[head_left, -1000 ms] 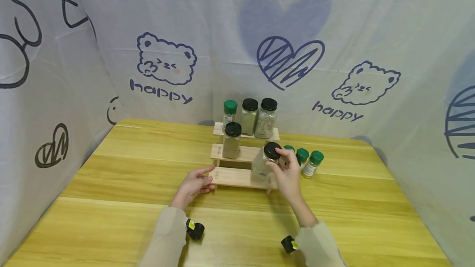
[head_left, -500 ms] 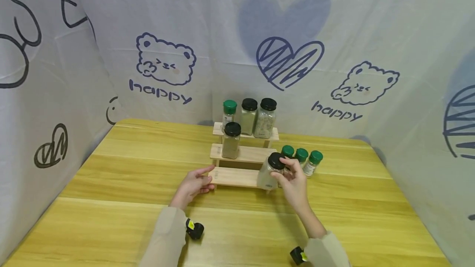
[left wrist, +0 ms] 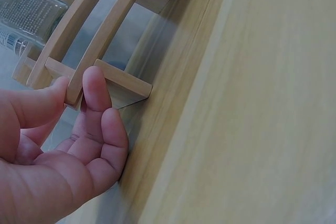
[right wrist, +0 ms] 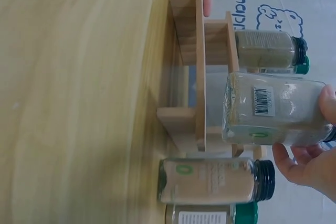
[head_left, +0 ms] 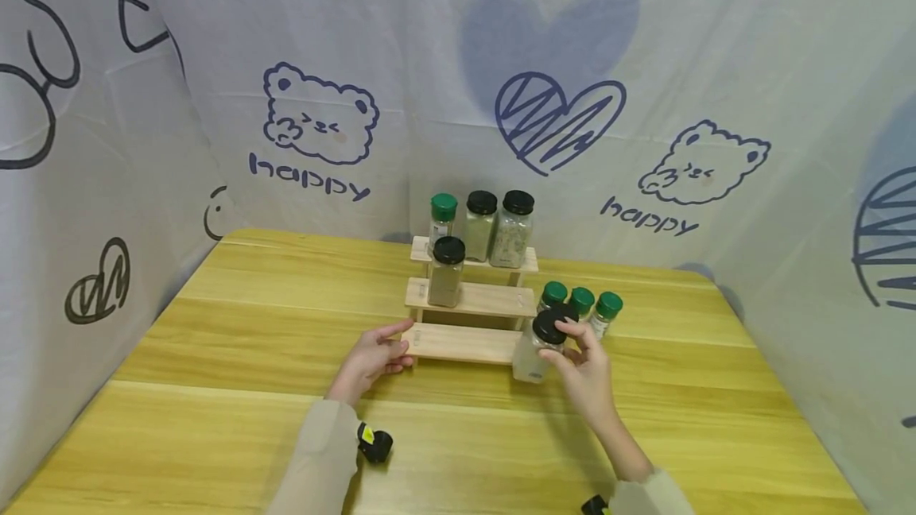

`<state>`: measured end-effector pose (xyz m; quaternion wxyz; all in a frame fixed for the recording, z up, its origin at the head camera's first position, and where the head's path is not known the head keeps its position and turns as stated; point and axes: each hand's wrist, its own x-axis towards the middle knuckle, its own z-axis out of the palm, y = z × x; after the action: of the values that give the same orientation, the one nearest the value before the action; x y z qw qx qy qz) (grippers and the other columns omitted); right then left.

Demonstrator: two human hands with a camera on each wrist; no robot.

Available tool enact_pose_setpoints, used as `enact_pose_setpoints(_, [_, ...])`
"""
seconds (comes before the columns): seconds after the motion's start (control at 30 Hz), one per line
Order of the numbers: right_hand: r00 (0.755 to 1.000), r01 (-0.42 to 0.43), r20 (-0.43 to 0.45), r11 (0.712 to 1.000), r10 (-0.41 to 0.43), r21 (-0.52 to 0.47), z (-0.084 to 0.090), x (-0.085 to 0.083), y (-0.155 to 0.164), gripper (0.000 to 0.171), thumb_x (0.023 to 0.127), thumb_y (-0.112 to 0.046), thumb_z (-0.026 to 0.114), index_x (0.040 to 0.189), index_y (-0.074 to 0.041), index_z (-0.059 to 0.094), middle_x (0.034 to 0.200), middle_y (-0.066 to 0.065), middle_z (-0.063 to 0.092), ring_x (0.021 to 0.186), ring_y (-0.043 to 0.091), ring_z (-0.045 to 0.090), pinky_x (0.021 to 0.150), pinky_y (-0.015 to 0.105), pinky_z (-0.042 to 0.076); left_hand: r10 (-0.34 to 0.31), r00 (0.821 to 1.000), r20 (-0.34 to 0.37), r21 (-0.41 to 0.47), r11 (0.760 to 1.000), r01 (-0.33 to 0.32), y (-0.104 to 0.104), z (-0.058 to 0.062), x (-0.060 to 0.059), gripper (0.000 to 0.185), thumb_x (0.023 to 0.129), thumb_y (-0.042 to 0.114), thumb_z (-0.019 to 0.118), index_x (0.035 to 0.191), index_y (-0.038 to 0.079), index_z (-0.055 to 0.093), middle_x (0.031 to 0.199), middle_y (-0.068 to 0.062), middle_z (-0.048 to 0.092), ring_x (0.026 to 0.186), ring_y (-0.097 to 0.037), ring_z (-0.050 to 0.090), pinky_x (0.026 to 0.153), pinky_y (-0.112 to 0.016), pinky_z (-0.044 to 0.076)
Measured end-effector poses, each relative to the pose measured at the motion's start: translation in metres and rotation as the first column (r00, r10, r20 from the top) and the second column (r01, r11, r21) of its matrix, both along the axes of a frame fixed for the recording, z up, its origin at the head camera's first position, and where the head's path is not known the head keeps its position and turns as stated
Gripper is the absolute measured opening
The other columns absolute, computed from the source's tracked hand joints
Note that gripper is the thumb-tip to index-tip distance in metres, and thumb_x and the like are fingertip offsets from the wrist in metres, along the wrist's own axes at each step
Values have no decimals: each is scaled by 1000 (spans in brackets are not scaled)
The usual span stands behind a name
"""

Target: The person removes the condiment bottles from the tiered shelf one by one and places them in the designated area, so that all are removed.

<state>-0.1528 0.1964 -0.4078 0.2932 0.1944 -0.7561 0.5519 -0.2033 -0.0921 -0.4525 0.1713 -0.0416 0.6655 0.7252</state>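
My right hand (head_left: 590, 376) pinches a square clear spice jar (head_left: 530, 356) near its black lid. In the right wrist view this jar (right wrist: 278, 109) shows a barcode label and hangs slightly above the right end of the lowest shelf. My left hand (head_left: 372, 360) grips the left end of that shelf on a three-tier wooden rack (head_left: 461, 342), thumb above and fingers below in the left wrist view. A black-lidded jar (head_left: 445, 280) stands on the middle tier. On the top tier are a green-lidded jar (head_left: 442, 221) and two black-lidded jars (head_left: 511, 237).
Right of the rack, several green-lidded jars (head_left: 608, 308) stand on the wooden table (head_left: 458, 451). A black-lidded jar (right wrist: 210, 181) stands there too, mostly hidden behind the held jar in the head view. A printed cloth (head_left: 422, 102) hangs behind.
My right hand has carried the jar rightward and nearer to me, from over the lowest shelf to its right end. My left hand has stayed put on the rack.
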Motion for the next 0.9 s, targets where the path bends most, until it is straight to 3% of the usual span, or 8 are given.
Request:
enact_pose_setpoints(0.3, [999, 0, 52, 1000, 0, -6, -6, 9, 16, 39, 62, 26, 64, 98, 17, 50, 99, 12, 53, 93, 1, 54, 68, 15, 47, -36, 996, -84, 34, 999, 39, -4, -8, 1, 41, 88, 6, 54, 129, 7, 48, 75, -8, 57, 64, -14, 60, 61, -25, 46])
enact_pose_setpoints(0.57, [998, 9, 62, 1000, -8, -13, -8, 12, 31, 39, 63, 27, 61, 99, 18, 48, 98, -3, 51, 90, 0, 54, 66, 13, 46, -3, 1000, -5, -21, 1000, 3, 0, 0, 1, 42, 90, -1, 48, 132, 2, 42, 74, -5, 56, 62, -12, 58, 62, -25, 45])
enact_pose_setpoints(0.9, [996, 57, 69, 998, -57, 2, -11, 9, 49, 39, 62, 30, 60, 98, 18, 47, 96, -9, 51, 90, -2, 53, 64, 12, 46, -6, 1000, -9, -13, 1000, 6, 0, -4, -2, 42, 90, -1, 48, 132, 2, 42, 74, -6, 56, 62, -12, 58, 62, -26, 45])
